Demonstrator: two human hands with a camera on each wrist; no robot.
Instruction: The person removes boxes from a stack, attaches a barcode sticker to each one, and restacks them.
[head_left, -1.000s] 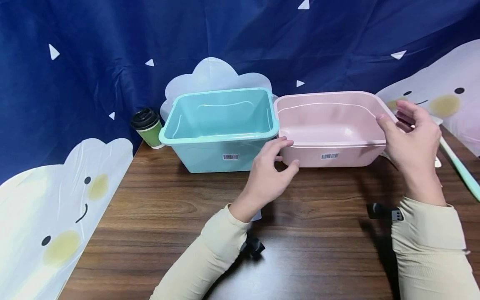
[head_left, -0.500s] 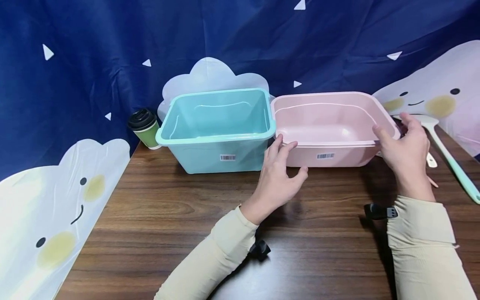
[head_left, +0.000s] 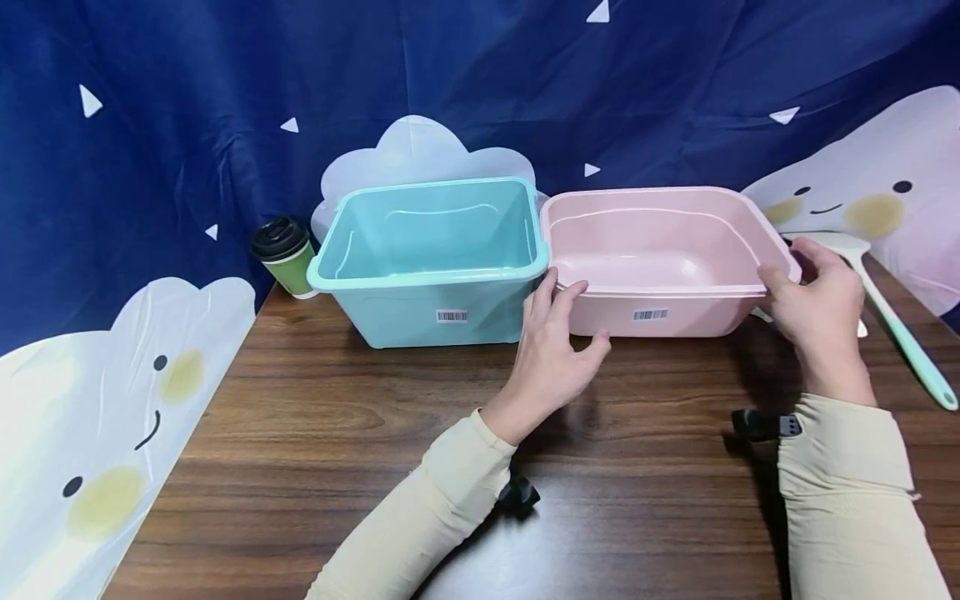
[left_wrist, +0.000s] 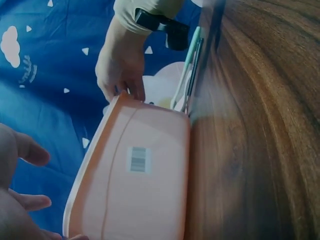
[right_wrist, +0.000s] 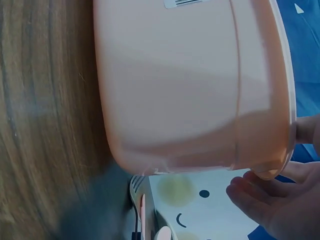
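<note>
Both hands have closed in on the shallow pink plastic tub [head_left: 660, 258] beside the teal bin [head_left: 435, 258]: left hand [head_left: 555, 354] touches its near-left corner, fingers relaxed; right hand [head_left: 821, 312] pinches its right rim, suggesting an imminent lift.

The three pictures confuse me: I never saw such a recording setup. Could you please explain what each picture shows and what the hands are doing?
A person works with bare hands and wears three cameras. The wide picture comes from the head; the two close ones come from the wrists. On the wooden table stand a teal bin and a pink bin, side by side. The left hand touches the pink bin's near left corner; the right hand grips its right rim. Both bins look empty. A lidded coffee cup stands at the left, and a mint spatula lies at the right.
</note>
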